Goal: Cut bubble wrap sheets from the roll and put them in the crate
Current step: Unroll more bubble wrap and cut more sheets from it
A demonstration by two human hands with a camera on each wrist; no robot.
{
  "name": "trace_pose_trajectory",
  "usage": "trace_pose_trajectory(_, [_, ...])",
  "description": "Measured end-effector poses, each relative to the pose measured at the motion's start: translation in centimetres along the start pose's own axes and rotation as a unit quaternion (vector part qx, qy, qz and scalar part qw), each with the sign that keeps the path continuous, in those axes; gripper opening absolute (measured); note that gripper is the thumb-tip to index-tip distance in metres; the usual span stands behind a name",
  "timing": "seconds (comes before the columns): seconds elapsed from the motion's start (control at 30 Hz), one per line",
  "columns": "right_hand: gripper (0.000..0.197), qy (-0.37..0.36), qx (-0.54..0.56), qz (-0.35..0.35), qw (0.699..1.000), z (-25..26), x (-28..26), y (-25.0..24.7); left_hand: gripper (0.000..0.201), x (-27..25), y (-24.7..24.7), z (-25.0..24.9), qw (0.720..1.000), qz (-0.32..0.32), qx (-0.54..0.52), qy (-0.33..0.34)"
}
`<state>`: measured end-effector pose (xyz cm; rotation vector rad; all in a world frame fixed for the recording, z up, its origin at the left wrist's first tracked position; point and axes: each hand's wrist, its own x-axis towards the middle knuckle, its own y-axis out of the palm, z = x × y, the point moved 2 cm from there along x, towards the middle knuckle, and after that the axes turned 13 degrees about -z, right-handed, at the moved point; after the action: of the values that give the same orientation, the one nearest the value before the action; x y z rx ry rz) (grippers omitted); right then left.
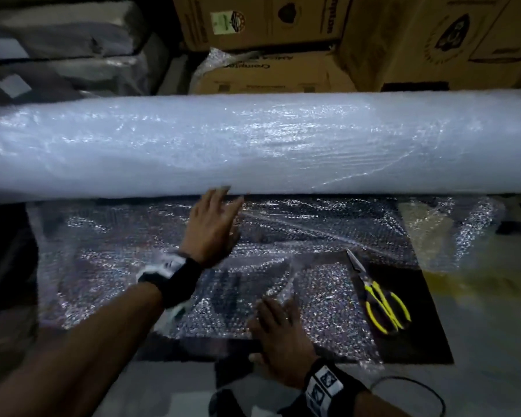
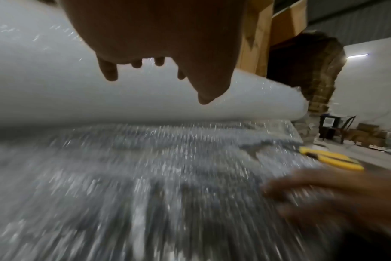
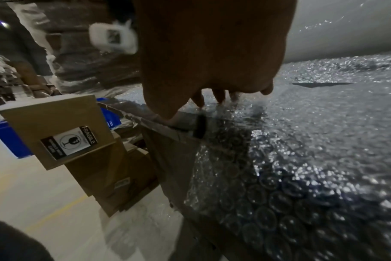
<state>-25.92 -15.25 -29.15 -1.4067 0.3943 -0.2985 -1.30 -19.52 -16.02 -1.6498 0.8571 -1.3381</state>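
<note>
Right hand (image 1: 278, 332) pins the unrolled bubble wrap (image 1: 175, 236) flat, fingers (image 1: 268, 307) spread; left hand (image 1: 214, 227), fingers loosely wide, reaches the roll (image 1: 253, 142), likely to unroll more. Scissors (image 1: 379, 299) lie beside the right fingers.

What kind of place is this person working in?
Probably a warehouse or packing area: stacked cardboard boxes, one with a fragile label, a big bubble wrap roll, and a bare concrete floor.

The person is wearing a black strap on each bare forearm. The left wrist band (image 1: 175, 278) is carrying a white block with a dark square marking; the right wrist band (image 1: 328, 386) is showing white tags printed with what look like black-and-white squares.
</note>
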Motion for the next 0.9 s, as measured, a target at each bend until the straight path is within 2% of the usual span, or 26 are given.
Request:
trace_pose_trajectory(0.07, [0.075,0.009,-0.001,-0.008,1.000,0.5,-0.7,0.4,0.073,-7.7,1.4,2.0,0.999,0.029,0.002,-0.039])
trace_pose_trajectory(0.13, [0.077,0.016,-0.007,-0.010,1.000,0.9,-1.2,0.8,0.080,-14.7,2.7,4.1,0.989,0.096,0.011,-0.108])
trace_pose_trajectory(0.2, [0.077,0.020,-0.014,-0.002,1.000,1.4,-1.5,0.9,0.087,-19.9,3.9,5.9,0.964,0.189,0.024,-0.185])
trace_pose_trajectory(0.27, [0.076,0.028,-0.029,0.007,0.999,2.3,-1.4,0.6,0.089,-23.2,4.2,6.9,0.949,0.230,0.036,-0.214])
trace_pose_trajectory(0.33, [0.074,0.039,-0.039,-0.019,0.998,2.9,-1.2,-0.4,0.088,-24.4,3.8,7.1,0.949,0.235,0.036,-0.208])
trace_pose_trajectory(0.47, [0.053,0.049,0.016,-0.140,0.989,3.5,-1.5,-2.9,0.080,-24.6,2.6,8.0,0.960,0.216,0.038,-0.176])
trace_pose_trajectory(0.57, [0.051,0.144,0.050,-0.187,0.971,1.5,-2.0,-3.7,0.080,-24.6,2.1,9.1,0.958,0.226,0.043,-0.173])
trace_pose_trajectory(0.63, [0.060,0.195,0.036,-0.170,0.965,-0.4,-2.7,-3.3,0.086,-25.0,2.0,9.6,0.959,0.227,0.050,-0.160])
trace_pose_trajectory(0.7, [0.063,0.216,0.020,-0.128,0.968,-1.8,-3.6,-2.8,0.091,-25.7,2.0,10.0,0.958,0.237,0.038,-0.159])
trace_pose_trajectory(0.83, [0.078,0.219,0.003,-0.026,0.975,-2.3,-5.5,-2.0,0.081,-25.1,1.7,8.1,0.952,0.282,0.047,-0.106])
trace_pose_trajectory(0.9, [0.065,0.230,0.011,-0.029,0.973,-2.3,-6.1,-1.8,0.076,-24.0,2.0,6.0,0.960,0.275,0.022,-0.049])
